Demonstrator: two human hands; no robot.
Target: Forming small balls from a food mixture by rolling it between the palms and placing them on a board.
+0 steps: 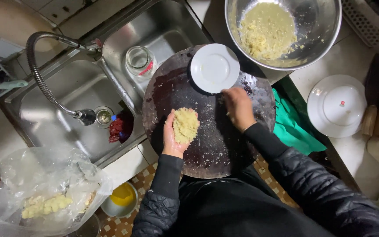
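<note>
Cupping a heap of pale yellow mince (185, 125), the left hand (175, 134) lies palm up, fingers curled round the pile, over the near-left part of the round dark chopping board (211, 149). Right hand (238, 107) is just to the right, knuckles up, fingers bunched & pressed down onto the board w/ scattered bits around; can't tell if it pinches anything. Small white plate (215, 68) sits on the board's far edge, just beyond the right hand. Far right: steel bowl (312, 26) w/ more of the same mince inside. Board spans the sink (66, 114), where a glass jar (141, 62) stands & a hose tap (44, 83) hangs. Near left, a clear plastic bag (44, 188) holds yellowish lumps. Another white plate (337, 105) lies at right on the counter, beside a green cloth (292, 127).
</note>
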